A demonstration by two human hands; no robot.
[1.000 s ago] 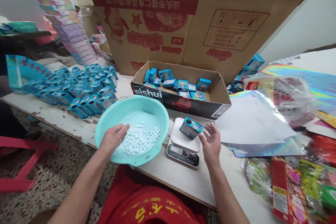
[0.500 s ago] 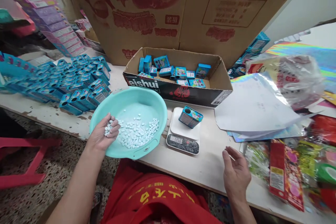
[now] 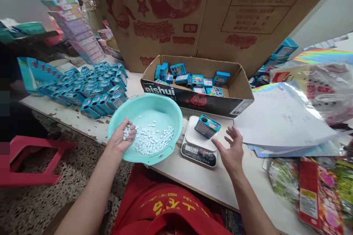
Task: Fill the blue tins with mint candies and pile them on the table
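Note:
My left hand [image 3: 123, 135] is curled around several small pale candies [image 3: 127, 132] over the left side of a mint-green basin [image 3: 113, 115]. More of the same candies [image 3: 150, 141] lie loose on the basin's bottom. To the right of it stands a white kitchen scale [image 3: 202, 145] with a lit display. A small blue candy box [image 3: 206, 126] rests on its plate, the round hole in its end showing. Just right of that box, my right hand [image 3: 231, 147] is open, thumb and fingers spread, holding nothing and apart from the box.
Behind the scale, an open carton [image 3: 193, 101] holds several blue boxes. Many blue boxes [image 3: 102, 84] stand packed together at the left. A large cardboard box [image 3: 198, 14] rises at the back. White sheets [image 3: 273, 114] and candy packets [image 3: 317, 187] lie at the right.
My right hand has moved left and up from the table's right side to beside the box on the scale, its fingers spreading. My left hand still holds candies over the basin. The view has shifted slightly.

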